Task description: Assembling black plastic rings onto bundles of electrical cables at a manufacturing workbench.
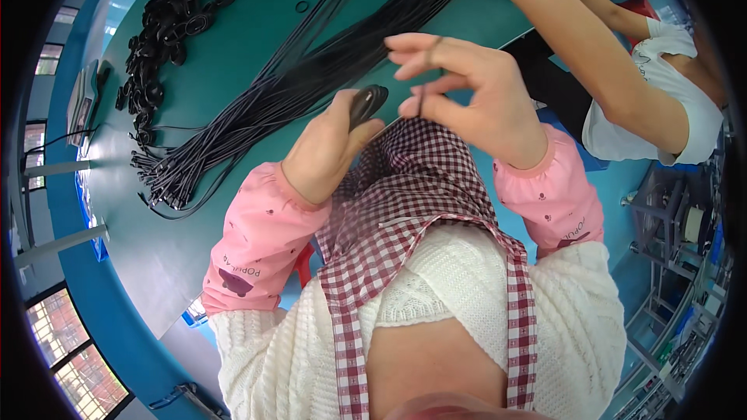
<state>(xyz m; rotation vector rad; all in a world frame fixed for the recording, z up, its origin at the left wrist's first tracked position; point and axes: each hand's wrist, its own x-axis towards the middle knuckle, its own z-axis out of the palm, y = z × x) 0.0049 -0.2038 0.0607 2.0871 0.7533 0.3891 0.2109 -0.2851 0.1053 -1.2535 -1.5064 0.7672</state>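
My left hand is closed on a coiled black cable, which sticks up between thumb and fingers. To its right, my right hand is raised with bent fingers. A thin black band runs between its fingers and thumb, looking like a stretched elastic ring; the fingertips are slightly blurred. The two hands are apart, above my checked apron. Beyond them, a long bundle of straight black cables lies across the green table.
A heap of coiled black cables lies along the table's left side. One small black ring rests near the far middle. At the right, a co-worker's arm reaches over the table. Shelving stands at the far right.
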